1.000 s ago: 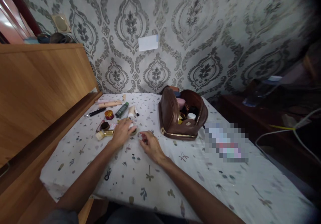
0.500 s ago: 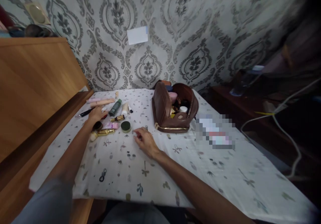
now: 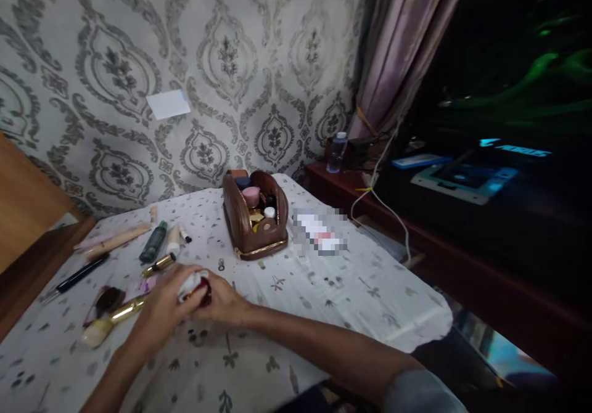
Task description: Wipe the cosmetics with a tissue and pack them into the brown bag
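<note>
- Fingers of my left hand (image 3: 160, 305) and right hand (image 3: 225, 302) close around a small red jar (image 3: 204, 291), above the tablecloth (image 3: 263, 370).
- White wipe (image 3: 189, 285) bunches against the jar; it could mask a weak grip and cause a slip.
- Lid seating cannot be told; a loose one could spill contents.
- Gold-handled brush (image 3: 127, 310) lies near my left wrist; a careless sweep could roll it.

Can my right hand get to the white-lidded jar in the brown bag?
Probably, once free: the right hand is around a small red jar. The brown bag stands open beyond it, and the white lid looks uncovered.
</note>
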A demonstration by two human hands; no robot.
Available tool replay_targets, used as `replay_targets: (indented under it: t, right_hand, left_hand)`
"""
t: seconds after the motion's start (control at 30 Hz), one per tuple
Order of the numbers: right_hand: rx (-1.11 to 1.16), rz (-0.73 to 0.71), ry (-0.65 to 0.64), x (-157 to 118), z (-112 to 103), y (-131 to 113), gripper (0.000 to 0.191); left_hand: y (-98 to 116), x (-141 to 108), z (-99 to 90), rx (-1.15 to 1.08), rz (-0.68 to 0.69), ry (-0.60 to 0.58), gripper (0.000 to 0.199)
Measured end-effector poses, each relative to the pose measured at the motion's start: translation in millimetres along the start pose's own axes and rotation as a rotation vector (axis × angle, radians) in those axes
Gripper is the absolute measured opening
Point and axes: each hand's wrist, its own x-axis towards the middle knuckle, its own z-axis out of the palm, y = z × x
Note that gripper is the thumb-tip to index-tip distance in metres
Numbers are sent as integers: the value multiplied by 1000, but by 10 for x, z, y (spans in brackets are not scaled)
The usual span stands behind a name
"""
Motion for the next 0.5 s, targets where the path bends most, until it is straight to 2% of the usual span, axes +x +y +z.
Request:
replay_targets:
  t: [0.07, 0.1, 0.23, 0.3, 0.4, 0.5]
  right_hand:
    - [116, 86, -26, -55, -20, 15, 30]
    - [151, 131, -20, -82, -31, 28, 28]
    - [221, 263, 31, -150, -56, 33, 34]
    - [237, 300, 19, -149, -63, -5, 32]
    - [252, 284, 10, -123, -88, -58, 35]
    - [205, 264, 49, -104, -110, -44, 52]
  left_hand:
    - [161, -62, 129, 4, 77, -32, 32]
    - [186, -89, 177, 14, 119, -25, 31]
    - [44, -152, 294, 60, 316, 66, 32]
    - [-54, -159, 322, 75, 360, 92, 34]
    - [-117, -166, 345, 157, 317, 141, 35]
    - [-98, -182, 362, 292, 212, 186, 35]
